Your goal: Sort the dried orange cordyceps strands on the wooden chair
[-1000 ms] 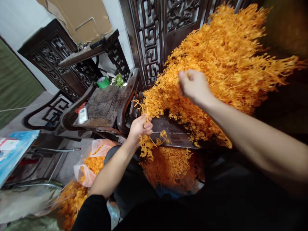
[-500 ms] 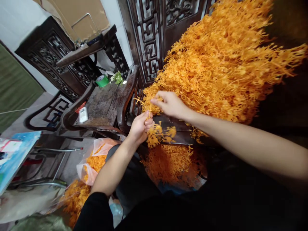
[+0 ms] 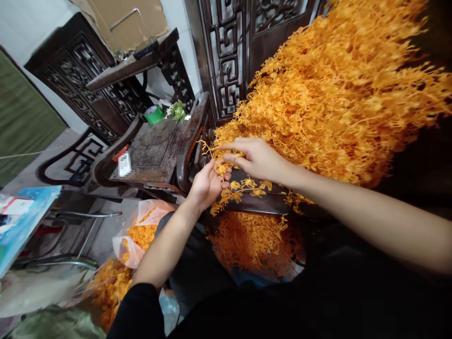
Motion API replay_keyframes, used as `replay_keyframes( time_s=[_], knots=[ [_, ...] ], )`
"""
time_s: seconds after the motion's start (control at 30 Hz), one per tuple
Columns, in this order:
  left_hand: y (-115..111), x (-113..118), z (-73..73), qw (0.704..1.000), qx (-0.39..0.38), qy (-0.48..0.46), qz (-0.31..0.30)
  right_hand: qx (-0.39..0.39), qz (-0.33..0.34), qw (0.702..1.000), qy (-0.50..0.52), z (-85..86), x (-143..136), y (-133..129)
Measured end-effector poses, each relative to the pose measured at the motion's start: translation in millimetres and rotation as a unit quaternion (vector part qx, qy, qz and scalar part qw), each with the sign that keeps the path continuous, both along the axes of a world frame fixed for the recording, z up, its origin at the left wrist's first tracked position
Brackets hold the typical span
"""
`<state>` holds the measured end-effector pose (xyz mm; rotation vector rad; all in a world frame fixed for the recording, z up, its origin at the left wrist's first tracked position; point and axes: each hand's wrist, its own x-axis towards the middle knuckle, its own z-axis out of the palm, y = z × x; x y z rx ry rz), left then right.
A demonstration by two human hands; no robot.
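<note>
Right hand (image 3: 263,160): since a second ago it has come left and down from over the orange heap (image 3: 339,99) to the middle of the frame, beside our left hand (image 3: 205,186). We see its fingers stretched forward with the thumb a little apart, reaching in at the orange sprigs (image 3: 235,185); whether they pinch a stem, we cannot tell.

Left hand: hardly shifted, but its clenched fingers have eased into a half-open curl, and we read them as loosely grasping the sprigs.

Orange sprigs: at the centre of the frame, with one forked tip poking out above the left hand and flowery ends trailing below and to the right, just over the table edge.

Orange heap: it fills the upper right of the frame, piled on the dark table (image 3: 256,205), whose bare front edge shows right of our left hand.

Lower bundle (image 3: 250,235): more orange stems sit under the table edge, lower centre.

Pink bag (image 3: 155,214): it lies lower left, with orange stuff inside.

Sprig step: we judge that we are putting sprigs together in the left hand, piece by piece.

Next move: it seems to call for lining the stems up, closing the left fingers firmly round them and freeing the right hand without dragging the tangled ends.
</note>
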<state>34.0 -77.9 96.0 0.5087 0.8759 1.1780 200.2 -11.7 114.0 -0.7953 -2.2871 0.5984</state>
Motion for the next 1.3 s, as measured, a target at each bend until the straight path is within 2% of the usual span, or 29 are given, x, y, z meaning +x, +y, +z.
replay_keyframes(
  time_s=[0.1,0.23,0.3,0.4,0.53,0.77,0.83,0.93,1.0,1.07,1.13,1.17,1.3],
  knots=[
    [-1.6,1.0,0.3,1.000,0.024,0.015,0.009,0.051,0.024,0.989,-0.135,-3.7,-2.1,-4.6],
    [-5.3,-0.1,-1.8,0.997,0.044,0.065,-0.022,0.094,-0.030,0.970,-0.221,-7.3,-2.3,-7.7],
    [-8.3,-1.3,-2.0,0.992,0.060,0.103,-0.049,0.093,-0.041,0.972,-0.212,-8.0,-0.6,-5.0],
    [-12.0,-2.2,0.9,0.981,0.093,0.157,-0.067,0.062,-0.057,0.986,-0.142,-8.9,2.8,5.6],
    [-8.4,-0.9,8.3,0.977,0.107,0.178,-0.047,0.038,-0.144,0.987,-0.065,-10.0,4.0,19.6],
    [0.3,1.6,12.0,0.972,0.099,0.213,-0.026,0.088,-0.209,0.960,-0.166,-10.5,-0.9,24.4],
    [-5.4,2.0,10.0,0.970,0.090,0.219,-0.056,0.069,-0.251,0.953,-0.159,-7.2,7.4,37.1],
    [-14.8,2.4,5.4,0.965,0.078,0.213,-0.134,0.008,-0.308,0.947,-0.093,0.3,28.4,63.2],
    [-16.4,1.9,3.2,0.967,0.085,0.197,-0.139,-0.086,-0.269,0.959,-0.029,3.1,39.1,75.4],
    [-13.8,0.0,2.6,0.974,0.098,0.176,-0.099,-0.225,-0.175,0.957,0.050,2.3,42.1,79.3],
    [-9.7,-3.6,3.2,0.981,0.109,0.157,-0.043,-0.349,-0.079,0.924,0.138,-1.1,38.7,77.2],
    [-8.1,-5.9,3.7,0.982,0.115,0.148,-0.019,-0.384,-0.048,0.907,0.168,-3.0,35.7,75.3],
    [-8.4,-14.5,5.9,0.980,0.154,0.120,0.023,-0.469,0.040,0.844,0.256,-6.7,22.7,71.1]
  ],
)
